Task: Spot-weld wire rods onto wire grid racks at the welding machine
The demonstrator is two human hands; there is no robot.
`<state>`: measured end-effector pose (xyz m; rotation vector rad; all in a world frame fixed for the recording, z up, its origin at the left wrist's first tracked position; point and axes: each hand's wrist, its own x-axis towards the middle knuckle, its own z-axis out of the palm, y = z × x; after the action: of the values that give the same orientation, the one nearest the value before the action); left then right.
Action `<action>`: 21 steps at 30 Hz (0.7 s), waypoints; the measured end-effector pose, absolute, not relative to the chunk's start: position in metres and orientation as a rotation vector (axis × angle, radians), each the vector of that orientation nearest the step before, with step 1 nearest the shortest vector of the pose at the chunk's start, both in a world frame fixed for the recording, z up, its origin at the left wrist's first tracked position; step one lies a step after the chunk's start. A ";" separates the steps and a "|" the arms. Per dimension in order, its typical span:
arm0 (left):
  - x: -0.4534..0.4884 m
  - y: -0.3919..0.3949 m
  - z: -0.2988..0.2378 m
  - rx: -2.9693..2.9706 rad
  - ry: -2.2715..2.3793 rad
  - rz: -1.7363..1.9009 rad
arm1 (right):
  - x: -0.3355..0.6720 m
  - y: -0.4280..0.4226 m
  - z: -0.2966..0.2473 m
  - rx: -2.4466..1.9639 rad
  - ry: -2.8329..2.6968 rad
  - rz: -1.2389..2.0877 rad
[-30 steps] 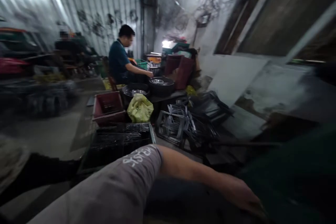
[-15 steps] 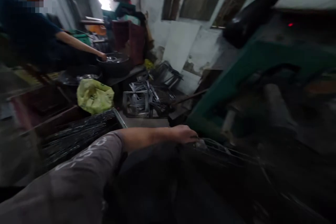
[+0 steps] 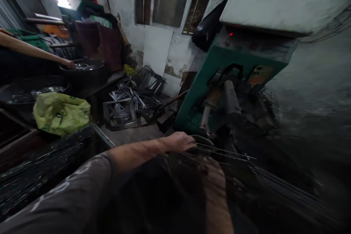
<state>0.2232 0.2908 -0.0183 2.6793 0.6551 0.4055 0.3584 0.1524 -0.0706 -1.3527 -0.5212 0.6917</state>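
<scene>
My left arm, in a grey sleeve, reaches across to the middle of the view. My left hand (image 3: 179,142) lies curled over the near end of a bundle of thin metal rods (image 3: 236,155) in front of a green machine (image 3: 216,76). My right hand (image 3: 214,181) comes up from below onto the same bundle, just right of the left hand. It is dark and smeared, so its fingers do not show. The rods run off to the lower right as a blur.
A crate of dark rods (image 3: 41,164) stands at the lower left, with a yellow-green bag (image 3: 61,113) behind it. Bent wire frames (image 3: 131,102) are piled on the floor. At the far left a co-worker's arm (image 3: 35,52) reaches into a black basin (image 3: 82,68).
The view has swung right, so the green machine now fills the middle. My left hand stays on the rods and my right hand has come into view beside it.
</scene>
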 end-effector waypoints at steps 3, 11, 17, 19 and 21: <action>0.226 0.289 -0.017 2.661 0.676 0.449 | 0.351 0.184 -0.070 -1.340 -0.374 0.747; 0.238 0.287 -0.021 2.659 0.726 0.411 | 0.340 0.199 -0.053 -1.280 -0.302 0.592; 0.237 0.286 -0.012 2.578 0.718 0.414 | 0.339 0.207 -0.058 -1.287 -0.446 0.411; 0.237 0.287 -0.012 2.532 0.741 0.422 | 0.339 0.208 -0.060 -1.284 -0.481 0.389; 0.239 0.288 -0.013 2.501 0.750 0.441 | 0.339 0.209 -0.060 -1.284 -0.494 0.349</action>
<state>0.2389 0.2880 -0.0135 2.5005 0.7505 0.4411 0.3389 0.2087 -0.0598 -1.2839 -0.4942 0.3488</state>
